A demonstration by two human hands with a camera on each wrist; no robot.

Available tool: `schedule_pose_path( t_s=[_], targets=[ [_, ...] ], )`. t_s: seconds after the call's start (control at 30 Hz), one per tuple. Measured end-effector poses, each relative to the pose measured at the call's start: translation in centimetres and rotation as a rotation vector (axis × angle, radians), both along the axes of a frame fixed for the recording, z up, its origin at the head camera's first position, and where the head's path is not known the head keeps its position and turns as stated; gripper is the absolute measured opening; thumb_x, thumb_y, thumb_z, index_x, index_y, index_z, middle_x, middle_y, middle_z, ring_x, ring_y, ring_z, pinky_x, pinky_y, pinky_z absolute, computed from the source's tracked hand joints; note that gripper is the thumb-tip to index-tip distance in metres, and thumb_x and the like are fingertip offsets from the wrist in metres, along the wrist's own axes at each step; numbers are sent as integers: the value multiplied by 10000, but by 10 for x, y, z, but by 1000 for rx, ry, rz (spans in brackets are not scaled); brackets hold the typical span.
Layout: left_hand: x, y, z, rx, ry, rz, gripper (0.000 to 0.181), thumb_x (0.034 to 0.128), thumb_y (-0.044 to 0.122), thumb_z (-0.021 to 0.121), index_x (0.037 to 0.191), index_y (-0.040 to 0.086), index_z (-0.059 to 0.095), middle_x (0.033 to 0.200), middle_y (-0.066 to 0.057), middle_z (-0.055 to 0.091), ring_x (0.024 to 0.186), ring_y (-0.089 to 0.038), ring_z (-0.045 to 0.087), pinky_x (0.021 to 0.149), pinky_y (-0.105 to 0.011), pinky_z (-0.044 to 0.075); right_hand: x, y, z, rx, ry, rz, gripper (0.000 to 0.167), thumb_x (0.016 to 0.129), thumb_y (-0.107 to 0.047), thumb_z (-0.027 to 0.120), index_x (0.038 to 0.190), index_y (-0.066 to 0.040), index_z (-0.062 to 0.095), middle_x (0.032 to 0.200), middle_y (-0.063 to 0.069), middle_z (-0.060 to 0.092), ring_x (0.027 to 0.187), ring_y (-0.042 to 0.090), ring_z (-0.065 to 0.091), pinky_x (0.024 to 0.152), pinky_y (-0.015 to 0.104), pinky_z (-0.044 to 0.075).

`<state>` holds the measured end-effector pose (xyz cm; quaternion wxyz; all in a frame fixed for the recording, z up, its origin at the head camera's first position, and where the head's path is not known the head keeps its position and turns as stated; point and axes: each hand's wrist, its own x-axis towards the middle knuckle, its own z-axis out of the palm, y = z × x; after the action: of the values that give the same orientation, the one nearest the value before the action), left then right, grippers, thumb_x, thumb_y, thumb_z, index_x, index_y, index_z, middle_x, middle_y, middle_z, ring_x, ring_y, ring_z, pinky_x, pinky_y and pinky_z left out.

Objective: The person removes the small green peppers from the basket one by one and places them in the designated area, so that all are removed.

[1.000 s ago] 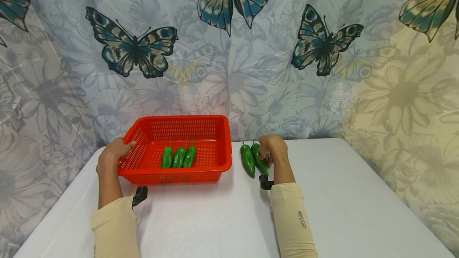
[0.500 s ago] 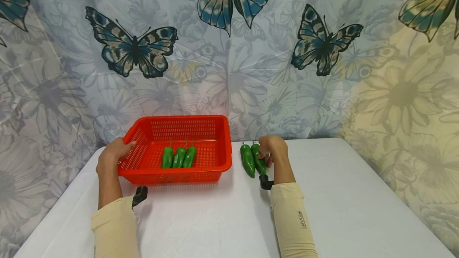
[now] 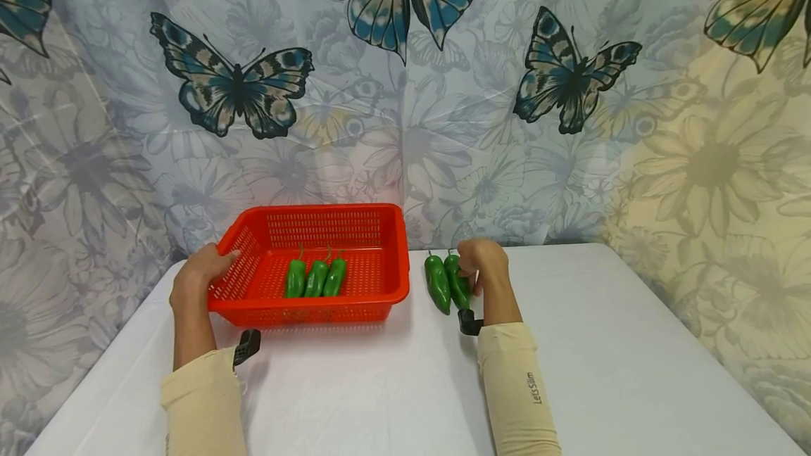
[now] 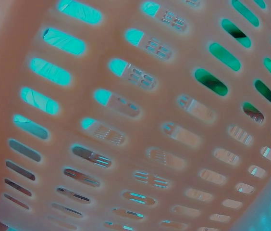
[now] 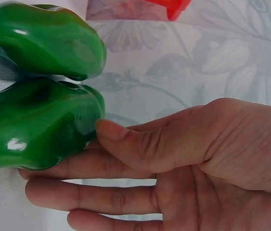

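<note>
Right of centre, the right hand (image 3: 484, 259) pinches one glossy pepper (image 5: 37, 126) near its end, a shallow grip liable to slip; lower left, the left hand (image 3: 198, 273) grips the basket (image 3: 361, 305).

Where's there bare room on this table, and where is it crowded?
Free: the white table between both sleeves, before the red basket, and right of the right hand. Crowded: the strip where two green peppers lie between basket and hand.
</note>
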<state>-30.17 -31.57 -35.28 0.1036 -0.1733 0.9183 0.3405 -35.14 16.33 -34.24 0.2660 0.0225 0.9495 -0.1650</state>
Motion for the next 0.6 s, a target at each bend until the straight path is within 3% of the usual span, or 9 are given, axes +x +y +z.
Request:
schedule_pose_path(
  t_s=[0.37,0.6],
  targets=[
    [0,-2,-3,10,8,-11,737,1096,412,413,1559,-127,217,1291,-334,541,996,-373,684,799,-478,668,0,1,0,10,8,18,512,1057,-52,491,1550,26,374,897,106,810,854,279,803,1035,426,575],
    [1,-1,-1,9,3,-6,746,1097,421,405,1568,-121,201,1321,-341,521,1044,-396,665,828,-498,662,-1,0,-1,12,9,22,525,1060,-47,490,1562,28,359,892,101,813,839,270,804,1061,449,562]
  ],
)
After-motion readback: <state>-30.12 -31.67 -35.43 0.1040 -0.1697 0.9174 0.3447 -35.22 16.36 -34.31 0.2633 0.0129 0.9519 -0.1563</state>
